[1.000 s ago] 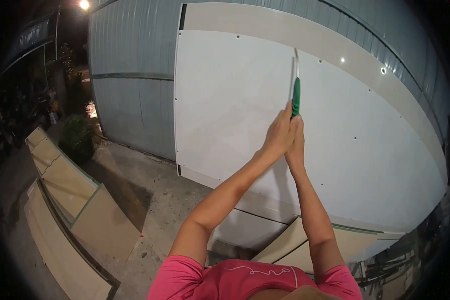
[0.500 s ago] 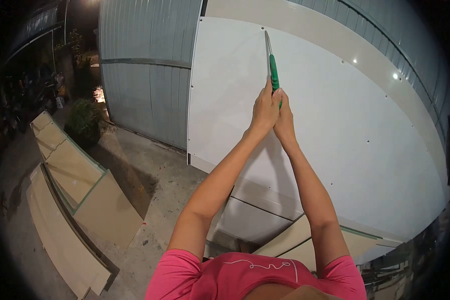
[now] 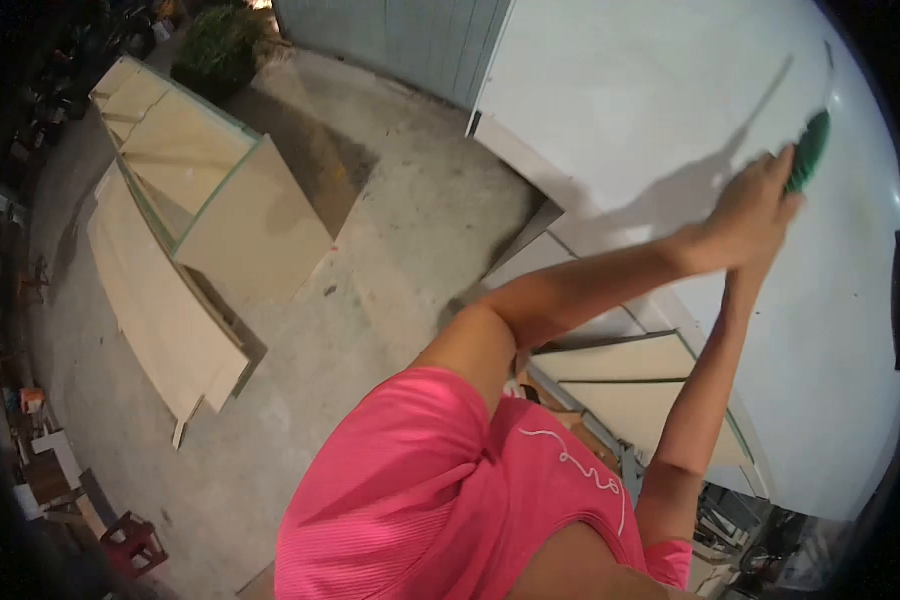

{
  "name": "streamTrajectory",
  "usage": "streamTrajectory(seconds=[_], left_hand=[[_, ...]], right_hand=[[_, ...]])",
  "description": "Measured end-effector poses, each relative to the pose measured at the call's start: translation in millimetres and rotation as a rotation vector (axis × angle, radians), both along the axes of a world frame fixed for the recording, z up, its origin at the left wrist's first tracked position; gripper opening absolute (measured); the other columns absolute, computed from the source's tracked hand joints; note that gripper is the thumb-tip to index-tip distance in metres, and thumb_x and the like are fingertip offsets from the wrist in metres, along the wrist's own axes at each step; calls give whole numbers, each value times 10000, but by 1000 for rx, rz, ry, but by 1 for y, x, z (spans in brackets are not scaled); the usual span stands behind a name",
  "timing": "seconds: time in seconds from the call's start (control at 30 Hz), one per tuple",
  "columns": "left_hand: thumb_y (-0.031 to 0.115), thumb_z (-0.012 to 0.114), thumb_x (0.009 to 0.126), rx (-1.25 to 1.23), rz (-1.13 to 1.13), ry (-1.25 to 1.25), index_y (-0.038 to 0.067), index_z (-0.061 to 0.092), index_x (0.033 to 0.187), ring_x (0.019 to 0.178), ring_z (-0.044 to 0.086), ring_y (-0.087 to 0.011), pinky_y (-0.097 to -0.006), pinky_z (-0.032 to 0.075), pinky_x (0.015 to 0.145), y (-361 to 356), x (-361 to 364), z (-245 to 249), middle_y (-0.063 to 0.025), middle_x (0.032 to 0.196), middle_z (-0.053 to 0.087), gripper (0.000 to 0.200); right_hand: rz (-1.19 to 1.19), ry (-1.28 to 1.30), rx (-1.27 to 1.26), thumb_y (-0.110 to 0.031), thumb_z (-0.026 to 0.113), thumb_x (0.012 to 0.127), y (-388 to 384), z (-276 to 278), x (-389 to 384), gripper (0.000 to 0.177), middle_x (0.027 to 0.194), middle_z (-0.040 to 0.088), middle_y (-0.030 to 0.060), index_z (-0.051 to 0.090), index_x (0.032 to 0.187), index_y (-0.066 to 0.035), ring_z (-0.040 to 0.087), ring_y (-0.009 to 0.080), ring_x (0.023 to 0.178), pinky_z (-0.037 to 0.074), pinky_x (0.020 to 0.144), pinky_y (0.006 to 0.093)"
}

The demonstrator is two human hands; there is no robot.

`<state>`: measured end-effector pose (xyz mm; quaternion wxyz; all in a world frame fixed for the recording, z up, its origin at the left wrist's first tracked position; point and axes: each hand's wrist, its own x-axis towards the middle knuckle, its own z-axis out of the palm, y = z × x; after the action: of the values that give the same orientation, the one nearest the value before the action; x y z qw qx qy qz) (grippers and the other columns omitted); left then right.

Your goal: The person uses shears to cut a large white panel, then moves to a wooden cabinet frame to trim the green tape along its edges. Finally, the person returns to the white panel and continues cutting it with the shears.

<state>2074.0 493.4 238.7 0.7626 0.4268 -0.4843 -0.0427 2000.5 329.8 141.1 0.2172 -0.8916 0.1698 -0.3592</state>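
A tool with a green handle [image 3: 810, 150] and a thin metal shaft points up across the large white panel [image 3: 630, 90], near its right side. My left hand [image 3: 740, 212] is closed around the lower part of the handle. Against it, from below, my right hand [image 3: 767, 250] is closed as well, its fingers mostly hidden by the left one. The shaft is blurred, and whether its tip touches the panel cannot be made out. Shadows of the hands and tool fall on the white surface.
Beige boards [image 3: 160, 290] with green edges stand and lean on the concrete floor [image 3: 390, 200] at the left. A dark red stool [image 3: 133, 543] is at the lower left. More beige panels [image 3: 630, 395] lie beneath my arms. A grey corrugated wall [image 3: 390, 40] rises behind.
The view has turned and dropped. Both hands and the green-handled tool have swung from the panel's upper left part to its right side, still held together.
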Motion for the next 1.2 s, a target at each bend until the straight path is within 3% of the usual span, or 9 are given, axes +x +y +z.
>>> streamTrajectory(seconds=[0.1,0.37,0.6,0.87,0.93,0.97,1.07,1.13,1.2], left_hand=[[206,531,842,121,-219,84,-114,195,1308,1076,445,-378,-454,341,913,19,-33,-35,-268,1117,441,658],[140,513,842,259,-319,166,-14,207,1340,967,509,-360,-406,401,844,56,-78,-157,-209,1011,511,605],[159,481,861,468,-595,-20,-36,214,1337,1113,422,-412,-438,337,944,151,-53,-155,-274,1197,431,580],[96,519,810,372,-332,-212,-42,222,1344,1052,450,-407,-436,364,898,197,59,-171,-271,1178,448,626],[186,501,862,484,-324,-165,-48,208,1346,1077,470,-375,-406,367,912,199,93,-161,-263,1168,468,612],[199,497,868,440,-335,-102,-43,257,1314,1025,499,-346,-375,394,869,198,107,-155,-248,1097,498,562],[207,482,880,388,-319,-15,-32,311,1265,983,505,-310,-358,401,841,177,154,-161,-207,1041,502,485],[218,467,890,381,-241,-2,-23,340,1226,965,495,-277,-356,396,840,158,188,-163,-170,1024,490,432],[228,457,896,291,-148,-49,-19,312,1267,956,491,-270,-357,392,847,135,230,-161,-165,1032,483,468]], right_hand=[[-93,23,73,-190,509,862,44,-36,-45,411,1093,500,187,395,1204,7,493,298,1008,385,861,346],[-456,-79,167,-179,523,850,203,-72,-75,366,1009,513,169,428,1137,26,490,276,931,387,827,334],[-664,-106,220,-176,523,851,293,-80,-68,353,972,513,160,430,1121,33,492,262,889,397,797,329],[-557,-185,513,-173,522,849,339,-91,65,409,1066,510,178,407,1195,13,528,258,887,424,787,331],[-577,-733,363,-326,547,810,336,-82,118,444,668,537,250,523,747,113,514,352,606,396,538,421],[-378,-155,294,-245,486,848,340,-54,109,557,1285,405,276,342,1302,44,376,399,1192,317,973,352],[-426,-81,368,-173,468,877,308,-62,152,466,1007,577,223,317,1289,-20,585,336,867,436,767,370],[-428,-98,242,-195,425,898,293,-50,191,442,1009,581,228,311,1300,-49,593,371,876,447,744,369],[-264,-156,541,-197,411,906,269,-50,231,430,1023,577,221,312,1306,-75,591,370,885,451,736,353]])
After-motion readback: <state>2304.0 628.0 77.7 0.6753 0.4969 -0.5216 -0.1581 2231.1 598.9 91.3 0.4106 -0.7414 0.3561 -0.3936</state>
